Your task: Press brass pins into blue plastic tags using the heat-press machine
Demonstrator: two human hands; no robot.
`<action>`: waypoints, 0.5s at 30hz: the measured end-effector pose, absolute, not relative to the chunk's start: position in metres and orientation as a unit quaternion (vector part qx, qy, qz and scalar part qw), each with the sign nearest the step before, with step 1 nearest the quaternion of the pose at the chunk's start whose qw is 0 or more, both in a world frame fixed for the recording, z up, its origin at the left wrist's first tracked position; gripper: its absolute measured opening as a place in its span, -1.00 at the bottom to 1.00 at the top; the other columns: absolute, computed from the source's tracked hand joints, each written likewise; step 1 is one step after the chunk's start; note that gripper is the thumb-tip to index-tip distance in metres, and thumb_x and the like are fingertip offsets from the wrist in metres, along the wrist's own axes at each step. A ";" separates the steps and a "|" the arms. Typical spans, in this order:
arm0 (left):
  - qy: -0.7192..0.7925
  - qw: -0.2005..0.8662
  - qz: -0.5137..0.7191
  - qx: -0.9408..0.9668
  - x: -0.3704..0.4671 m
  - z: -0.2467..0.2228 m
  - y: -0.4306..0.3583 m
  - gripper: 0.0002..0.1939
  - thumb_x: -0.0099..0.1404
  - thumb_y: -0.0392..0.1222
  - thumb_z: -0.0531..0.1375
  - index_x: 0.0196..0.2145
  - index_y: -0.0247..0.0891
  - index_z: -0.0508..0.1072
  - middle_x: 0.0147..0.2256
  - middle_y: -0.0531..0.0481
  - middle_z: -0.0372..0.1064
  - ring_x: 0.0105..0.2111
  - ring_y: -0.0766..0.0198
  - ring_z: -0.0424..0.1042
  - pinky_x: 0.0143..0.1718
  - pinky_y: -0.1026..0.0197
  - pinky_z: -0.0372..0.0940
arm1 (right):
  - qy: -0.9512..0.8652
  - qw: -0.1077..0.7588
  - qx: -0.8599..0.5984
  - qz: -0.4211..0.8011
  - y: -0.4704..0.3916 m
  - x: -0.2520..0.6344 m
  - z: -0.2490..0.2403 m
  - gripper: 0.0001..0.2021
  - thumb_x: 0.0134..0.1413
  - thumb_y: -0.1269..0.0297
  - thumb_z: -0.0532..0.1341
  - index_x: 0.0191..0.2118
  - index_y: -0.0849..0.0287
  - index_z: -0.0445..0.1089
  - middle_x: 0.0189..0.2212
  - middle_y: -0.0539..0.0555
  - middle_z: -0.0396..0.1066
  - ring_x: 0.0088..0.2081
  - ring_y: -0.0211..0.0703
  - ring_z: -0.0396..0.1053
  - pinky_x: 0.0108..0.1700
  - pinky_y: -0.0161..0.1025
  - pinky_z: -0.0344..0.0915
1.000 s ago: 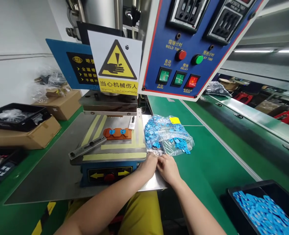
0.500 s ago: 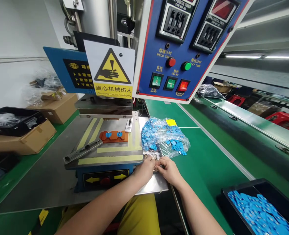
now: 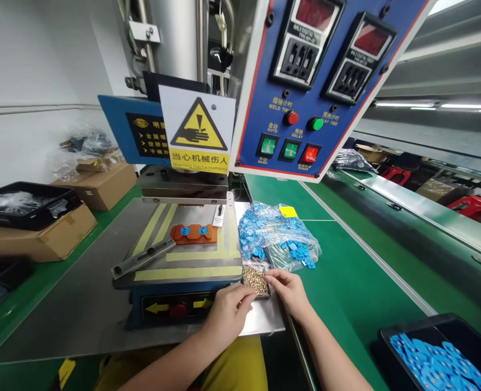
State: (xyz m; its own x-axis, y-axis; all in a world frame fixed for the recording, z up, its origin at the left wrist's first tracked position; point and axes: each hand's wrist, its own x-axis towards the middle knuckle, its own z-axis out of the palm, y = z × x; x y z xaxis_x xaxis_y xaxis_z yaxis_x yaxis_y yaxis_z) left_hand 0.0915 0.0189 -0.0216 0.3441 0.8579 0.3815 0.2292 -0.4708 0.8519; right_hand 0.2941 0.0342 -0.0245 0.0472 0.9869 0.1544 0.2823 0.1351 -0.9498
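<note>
A small tray of tiny brass-coloured metal pieces (image 3: pixel 255 279) lies beside the machine's metal plate. My left hand (image 3: pixel 230 309) is just in front of the tray, thumb and fingers pinched together; what they hold, if anything, is too small to tell. At the tray's right edge, my right hand (image 3: pixel 291 292) has its thumb and fingertips pinched, and their contents cannot be made out. Behind the tray lies a clear plastic bag of blue plastic parts (image 3: pixel 270 228). On the machine plate, an orange-brown fixture (image 3: pixel 194 234) carries two blue parts.
A grey metal bar (image 3: pixel 143 259) lies across the taped plate (image 3: pixel 199 256). The press head (image 3: pixel 185 187), with a warning sign (image 3: pixel 199 127), hangs above the plate's rear. The control box (image 3: pixel 293 144) is overhead. A black bin (image 3: pixel 439 326) of blue parts stands at right.
My left hand has drawn back towards me and left, uncovering the brass pieces. My right hand has shifted slightly away from it, at the tray's right edge. The whole view has moved slightly.
</note>
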 end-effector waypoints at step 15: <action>0.352 0.533 0.512 0.574 0.026 0.002 0.020 -0.78 0.18 -0.08 0.26 -0.38 -0.30 0.57 -0.47 -0.04 0.43 -0.54 0.28 0.47 -0.51 0.33 0.38 | -0.346 0.586 -0.398 0.615 0.039 0.231 0.022 -0.81 -0.20 0.25 0.46 -0.41 0.13 0.50 -0.41 0.05 0.50 -0.48 -0.31 0.35 -0.42 -0.35 0.32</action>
State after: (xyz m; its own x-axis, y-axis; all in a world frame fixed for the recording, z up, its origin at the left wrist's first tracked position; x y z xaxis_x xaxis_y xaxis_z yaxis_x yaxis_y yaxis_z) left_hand 0.0260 0.0202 0.0021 0.2282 0.9503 0.2118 -0.1414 -0.1829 0.9729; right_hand 0.2311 0.0393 0.0217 0.0042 0.9965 -0.0837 -0.4449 -0.0731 -0.8926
